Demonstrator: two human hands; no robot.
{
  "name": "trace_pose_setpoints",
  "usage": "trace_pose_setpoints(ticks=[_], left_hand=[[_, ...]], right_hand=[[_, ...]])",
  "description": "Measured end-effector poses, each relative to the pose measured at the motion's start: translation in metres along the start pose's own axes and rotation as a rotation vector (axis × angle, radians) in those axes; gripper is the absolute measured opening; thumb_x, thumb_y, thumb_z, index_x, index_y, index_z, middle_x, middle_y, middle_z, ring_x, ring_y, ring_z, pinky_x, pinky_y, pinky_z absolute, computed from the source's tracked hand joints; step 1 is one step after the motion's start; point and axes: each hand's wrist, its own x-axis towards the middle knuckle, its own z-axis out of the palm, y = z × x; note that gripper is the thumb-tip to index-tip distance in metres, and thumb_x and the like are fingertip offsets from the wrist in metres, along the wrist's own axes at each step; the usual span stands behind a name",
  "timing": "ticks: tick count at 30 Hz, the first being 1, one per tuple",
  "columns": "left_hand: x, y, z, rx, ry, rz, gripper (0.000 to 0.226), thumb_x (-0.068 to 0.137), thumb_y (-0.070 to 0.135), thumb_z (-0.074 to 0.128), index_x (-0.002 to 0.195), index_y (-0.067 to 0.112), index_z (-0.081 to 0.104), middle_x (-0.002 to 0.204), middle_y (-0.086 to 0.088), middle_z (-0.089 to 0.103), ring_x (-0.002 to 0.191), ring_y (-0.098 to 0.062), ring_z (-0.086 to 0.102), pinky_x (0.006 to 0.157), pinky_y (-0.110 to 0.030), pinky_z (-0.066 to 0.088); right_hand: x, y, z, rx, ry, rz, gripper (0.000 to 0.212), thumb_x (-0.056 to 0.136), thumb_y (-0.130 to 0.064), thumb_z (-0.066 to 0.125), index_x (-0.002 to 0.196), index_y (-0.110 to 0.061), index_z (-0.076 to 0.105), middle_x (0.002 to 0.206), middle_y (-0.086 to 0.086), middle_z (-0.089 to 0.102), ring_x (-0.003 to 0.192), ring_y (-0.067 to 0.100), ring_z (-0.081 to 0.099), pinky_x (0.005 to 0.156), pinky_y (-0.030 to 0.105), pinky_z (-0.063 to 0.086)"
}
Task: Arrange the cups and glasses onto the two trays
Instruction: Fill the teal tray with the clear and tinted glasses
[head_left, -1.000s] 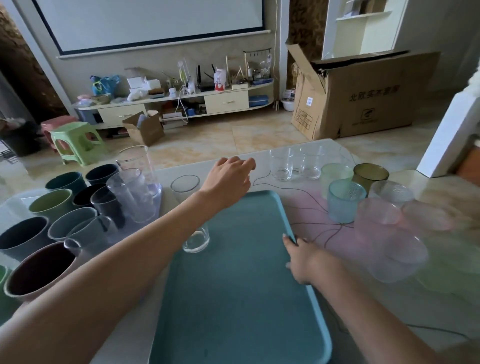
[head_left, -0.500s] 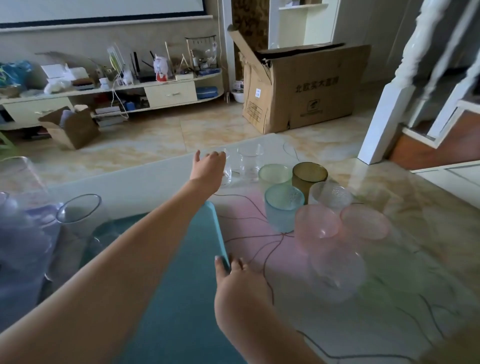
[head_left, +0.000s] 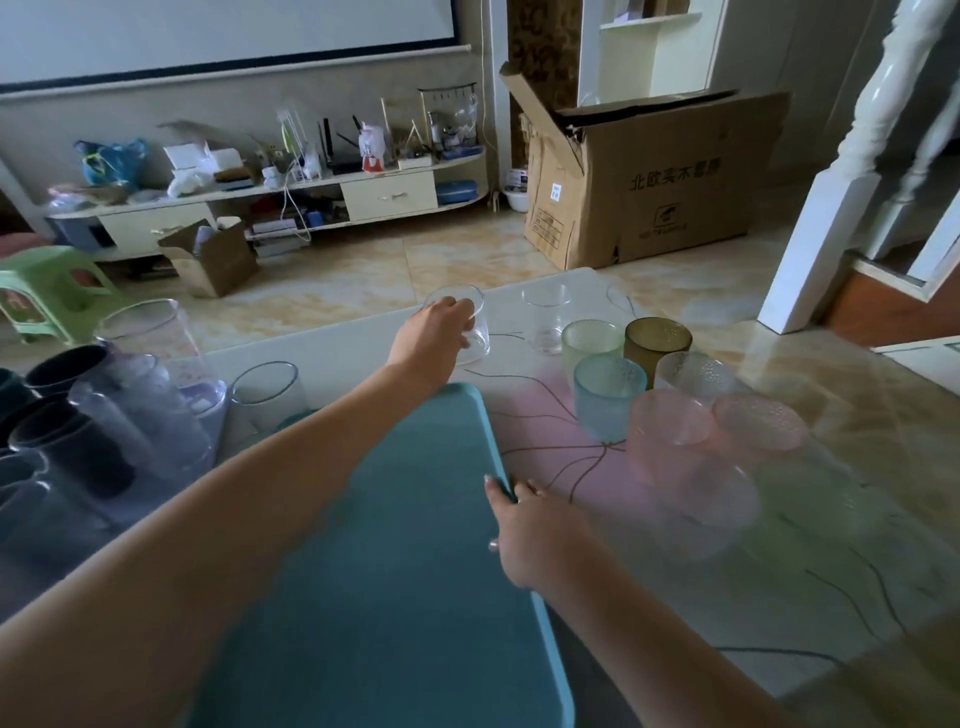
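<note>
A: State of the left hand (head_left: 434, 332)?
B: Closed around a clear glass (head_left: 467, 325) beyond the far edge of the teal tray (head_left: 384, 571). The glass appears tilted; whether its base touches the table (head_left: 831, 519) cannot be determined.
A: Right hand (head_left: 530, 535)?
B: Gripping the tray's right rim, thumb on top.
A: Remaining items?
B: Tinted textured cups (head_left: 608, 395) stand clustered right of the tray; dark mugs (head_left: 62, 431) left.
</note>
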Motion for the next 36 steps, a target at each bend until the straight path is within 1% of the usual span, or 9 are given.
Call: trace_pose_setpoints(ticks=[3,5,9,13,16,21,28,32,36], left_hand=[[-0.019,-0.002,-0.027,0.016,0.004,0.016,0.011,0.089,0.009,0.047,0.093,0.011,0.057,0.090,0.002,0.051,0.081,-0.020,0.057,0.062,-0.028,0.039],[-0.036,-0.004,-0.041,0.069,-0.024,0.023,0.013,0.091,0.011,0.049,0.101,0.012,0.058,0.094,0.004,0.046,0.083,-0.018,0.048,0.069,-0.026,0.035],[-0.077,-0.011,-0.062,-0.030,-0.042,-0.009,0.014,0.082,0.023,0.043,0.087,0.017,0.055,0.082,0.007,0.049,0.073,-0.017,0.051,0.060,-0.025,0.036],[-0.123,-0.017,-0.085,0.045,-0.055,0.044,0.009,0.087,0.008,0.053,0.093,0.010,0.060,0.093,-0.004,0.059,0.073,-0.021,0.054,0.068,-0.030,0.045],[-0.157,-0.022,-0.100,0.073,-0.073,0.076,0.008,0.086,0.006,0.055,0.091,0.011,0.060,0.094,-0.006,0.062,0.078,-0.028,0.058,0.070,-0.037,0.051],[-0.208,-0.025,-0.125,0.020,-0.117,0.080,0.009,0.084,0.006,0.058,0.090,0.011,0.062,0.095,-0.004,0.062,0.078,-0.020,0.057,0.072,-0.031,0.045],[-0.251,-0.047,-0.146,0.038,-0.252,0.024,0.006,0.083,0.011,0.064,0.089,0.012,0.064,0.090,-0.001,0.061,0.083,-0.022,0.058,0.079,-0.035,0.048],[-0.263,-0.067,-0.147,0.041,-0.319,0.028,0.011,0.080,0.011,0.065,0.078,0.017,0.056,0.079,0.005,0.057,0.076,-0.022,0.058,0.076,-0.039,0.050],[-0.265,-0.071,-0.143,0.051,-0.400,0.054,0.008,0.075,0.003,0.064,0.078,0.009,0.059,0.078,0.002,0.056,0.076,-0.018,0.055,0.074,-0.028,0.045]], right_hand=[[0.002,-0.001,0.004,-0.053,0.048,0.016,0.066,0.099,-0.023,0.038,0.153,-0.020,0.000,0.156,0.010,0.020,0.142,0.027,0.024,0.109,0.041,0.031],[0.005,-0.003,0.003,-0.108,0.048,0.024,0.066,0.099,-0.023,0.038,0.153,-0.017,0.001,0.153,0.012,0.026,0.138,0.028,0.031,0.106,0.041,0.034],[0.008,-0.006,-0.001,-0.116,-0.035,0.059,0.071,0.097,-0.022,0.039,0.152,-0.018,-0.005,0.156,0.011,0.018,0.143,0.030,0.021,0.109,0.048,0.035],[-0.001,-0.007,-0.002,-0.116,-0.050,0.055,0.070,0.098,-0.026,0.039,0.152,-0.019,-0.006,0.159,0.010,0.013,0.145,0.030,0.019,0.114,0.044,0.027],[-0.013,-0.003,-0.001,-0.067,-0.049,0.021,0.064,0.102,-0.031,0.031,0.153,-0.017,-0.006,0.161,0.009,0.004,0.147,0.028,0.011,0.118,0.042,0.019],[-0.023,0.001,0.006,-0.038,-0.006,0.001,0.060,0.103,-0.029,0.026,0.152,-0.012,-0.005,0.160,0.011,0.002,0.148,0.027,0.004,0.120,0.037,0.010],[-0.024,-0.008,0.008,-0.108,0.010,0.057,0.060,0.104,-0.025,0.026,0.152,-0.010,-0.007,0.160,0.014,0.006,0.148,0.030,0.009,0.119,0.040,0.017],[-0.023,-0.010,0.008,-0.139,0.015,0.071,0.060,0.103,-0.026,0.027,0.152,-0.010,-0.005,0.159,0.014,0.009,0.147,0.029,0.013,0.118,0.038,0.019],[-0.021,-0.012,0.009,-0.165,0.007,0.085,0.061,0.103,-0.025,0.027,0.152,-0.012,-0.007,0.160,0.012,0.008,0.147,0.029,0.012,0.118,0.040,0.020]])
